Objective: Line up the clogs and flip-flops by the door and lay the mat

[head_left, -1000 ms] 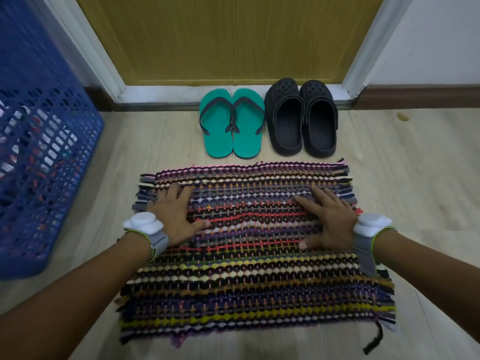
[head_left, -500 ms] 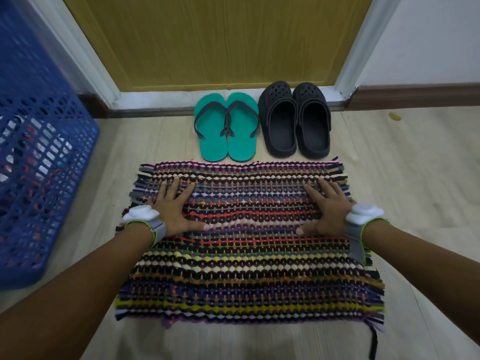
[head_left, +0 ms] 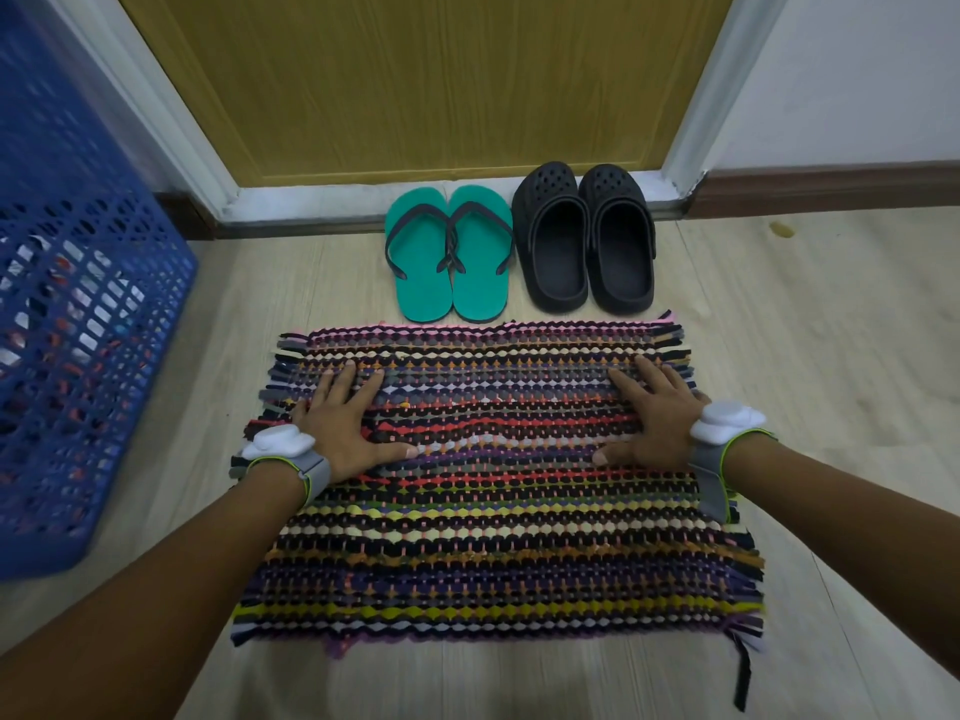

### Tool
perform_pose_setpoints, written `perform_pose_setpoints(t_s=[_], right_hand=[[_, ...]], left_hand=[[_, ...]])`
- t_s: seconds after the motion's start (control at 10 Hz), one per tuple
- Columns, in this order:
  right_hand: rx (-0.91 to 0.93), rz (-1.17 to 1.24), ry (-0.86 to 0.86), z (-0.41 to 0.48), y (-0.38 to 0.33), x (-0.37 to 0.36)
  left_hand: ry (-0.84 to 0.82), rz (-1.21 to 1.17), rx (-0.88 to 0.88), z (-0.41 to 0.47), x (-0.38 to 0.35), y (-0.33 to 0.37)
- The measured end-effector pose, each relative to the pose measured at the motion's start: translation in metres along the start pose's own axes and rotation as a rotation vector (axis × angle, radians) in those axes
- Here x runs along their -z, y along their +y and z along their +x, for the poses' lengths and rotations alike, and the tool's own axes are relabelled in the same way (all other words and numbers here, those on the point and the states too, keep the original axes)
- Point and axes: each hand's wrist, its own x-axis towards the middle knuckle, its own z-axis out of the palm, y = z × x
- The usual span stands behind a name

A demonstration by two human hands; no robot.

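A multicoloured woven mat (head_left: 493,517) lies flat on the floor in front of the door. My left hand (head_left: 345,420) presses flat on its left part, fingers spread. My right hand (head_left: 657,418) lies flat on its right part in the same way. Beyond the mat's far edge, a pair of green flip-flops (head_left: 449,254) stands side by side, toes toward the door. A pair of black clogs (head_left: 584,236) stands right beside them, also pointing at the door. The flip-flops' heels nearly touch the mat's far edge.
A wooden door (head_left: 431,80) with a white frame fills the far side. A tall blue perforated plastic basket (head_left: 78,304) stands on the left, close to the mat. Pale wood-look floor (head_left: 810,330) lies open to the right, below a white wall with dark skirting.
Both hands have slid a little outward and toward the far edge across the mat. The view has shifted, so the mat and shoes sit slightly higher in the frame.
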Motion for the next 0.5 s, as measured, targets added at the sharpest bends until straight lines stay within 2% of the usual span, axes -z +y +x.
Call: perform_pose_setpoints(t_s=[0.3,0.4,0.5], right_hand=[[0.038,0.004,0.066,-0.005,-0.001,0.005],[0.110,0.089,0.113,-0.004,-0.008,0.030],[0.150,0.222,0.288,-0.011,-0.018,0.082]], left_hand=[[0.055,-0.071,0.008,-0.019,0.002,0.008],[0.057,-0.039,-0.051,-0.018,0.023,0.009],[-0.010,0.011,-0.161,-0.018,0.046,0.015]])
